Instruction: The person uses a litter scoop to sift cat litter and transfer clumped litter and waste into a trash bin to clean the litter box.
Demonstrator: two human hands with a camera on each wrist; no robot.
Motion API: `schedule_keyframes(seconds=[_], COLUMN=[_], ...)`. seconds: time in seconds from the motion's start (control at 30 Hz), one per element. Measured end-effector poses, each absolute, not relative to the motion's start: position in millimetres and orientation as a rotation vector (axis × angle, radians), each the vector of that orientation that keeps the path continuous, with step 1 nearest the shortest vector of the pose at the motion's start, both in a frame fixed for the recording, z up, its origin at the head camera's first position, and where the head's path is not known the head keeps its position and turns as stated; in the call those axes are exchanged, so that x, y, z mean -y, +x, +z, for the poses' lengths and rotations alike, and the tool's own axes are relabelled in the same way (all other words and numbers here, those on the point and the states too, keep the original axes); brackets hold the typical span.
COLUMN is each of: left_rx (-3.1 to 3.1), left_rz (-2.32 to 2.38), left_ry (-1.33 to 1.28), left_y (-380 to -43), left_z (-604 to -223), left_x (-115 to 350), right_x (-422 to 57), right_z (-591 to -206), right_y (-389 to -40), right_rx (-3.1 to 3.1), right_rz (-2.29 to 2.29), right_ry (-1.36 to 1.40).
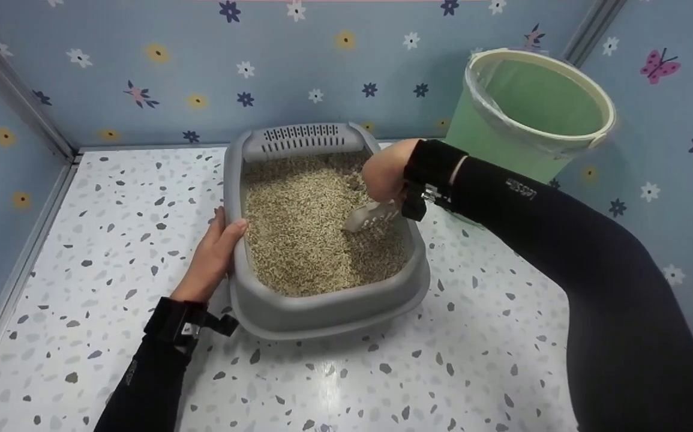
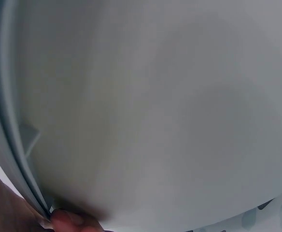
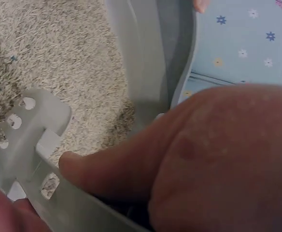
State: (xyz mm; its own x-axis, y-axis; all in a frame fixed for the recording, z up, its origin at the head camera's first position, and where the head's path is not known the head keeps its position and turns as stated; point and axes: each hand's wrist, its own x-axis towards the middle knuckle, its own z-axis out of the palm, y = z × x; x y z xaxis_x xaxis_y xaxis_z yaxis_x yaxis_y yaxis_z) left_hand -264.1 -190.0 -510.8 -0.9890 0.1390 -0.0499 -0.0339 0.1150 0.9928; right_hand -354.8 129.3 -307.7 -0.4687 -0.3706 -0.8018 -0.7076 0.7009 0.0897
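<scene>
A grey litter box (image 1: 328, 312) filled with tan pellet litter (image 1: 298, 222) stands on the speckled surface. My left hand (image 1: 211, 255) grips its left rim, thumb over the edge; in the left wrist view the box's outer wall (image 2: 155, 121) fills most of the picture and fingertips (image 2: 71, 220) show beneath the rim. Over the right side of the box, my right hand (image 1: 387, 171) holds a grey slotted litter scoop (image 1: 370, 216). The right wrist view shows the thumb (image 3: 92, 169) pressed along the handle of the scoop, its slotted head against the litter.
A green bin (image 1: 502, 144) with a cream rim and clear liner stands behind and right of the box. Flower-patterned panels (image 1: 286, 72) rise at the back and both sides. White speckled surface (image 1: 334, 384) lies in front of the box.
</scene>
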Motion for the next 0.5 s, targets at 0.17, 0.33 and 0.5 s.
schedule_keyframes(seconds=[0.17, 0.33, 0.5], left_rx=[-2.247, -2.252, -2.253], left_rz=[1.999, 2.005, 2.006], left_ry=[0.099, 0.117, 0.118], left_y=[-262.9, -263.7, -263.8], left_z=[-511.7, -510.7, -509.7], left_x=[190.9, 190.0, 189.6], right_x=[-120.4, -114.2, -109.2], right_z=[-319.2, -339.5, -359.6], right_y=[-361.2, -365.8, -365.2], right_rx=[-2.063, -2.162, -2.273], right_rz=[0.676, 0.673, 0.613], right_ry=[-0.925, -0.881, -0.719])
